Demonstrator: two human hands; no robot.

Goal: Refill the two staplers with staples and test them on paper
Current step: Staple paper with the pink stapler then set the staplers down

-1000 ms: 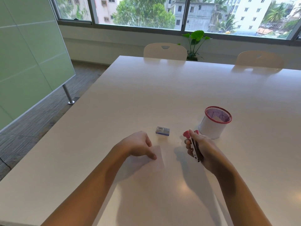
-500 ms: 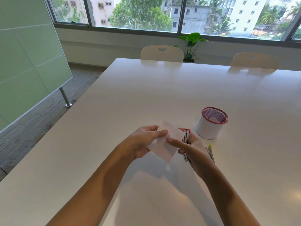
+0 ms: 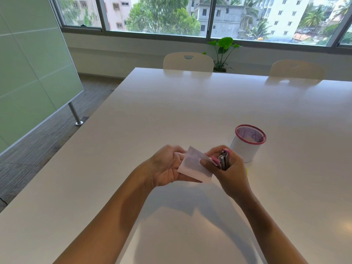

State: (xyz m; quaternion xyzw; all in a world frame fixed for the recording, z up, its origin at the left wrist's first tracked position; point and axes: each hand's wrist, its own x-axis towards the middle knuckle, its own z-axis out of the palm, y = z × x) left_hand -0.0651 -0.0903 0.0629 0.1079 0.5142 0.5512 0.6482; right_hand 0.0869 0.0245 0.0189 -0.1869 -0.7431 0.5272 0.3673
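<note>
Big white surface (image 3: 171,115) fills most of the view, glossy enough to catch reflections; a mesh cup (image 3: 247,143) with a pink rim and white sides stands on it toward the right, a bit of white something poking up inside; two cream chairs (image 3: 188,61) (image 3: 296,68) are tucked in at the far edge, well apart; a leafy green plant (image 3: 223,48) sits between them back by the wall; behind that a long window (image 3: 209,16) shows trees and pale apartment blocks; on the left, a frosted greenish glass panel (image 3: 32,73) on a metal post (image 3: 75,115); grey striped carpet (image 3: 43,134) below it.
</note>
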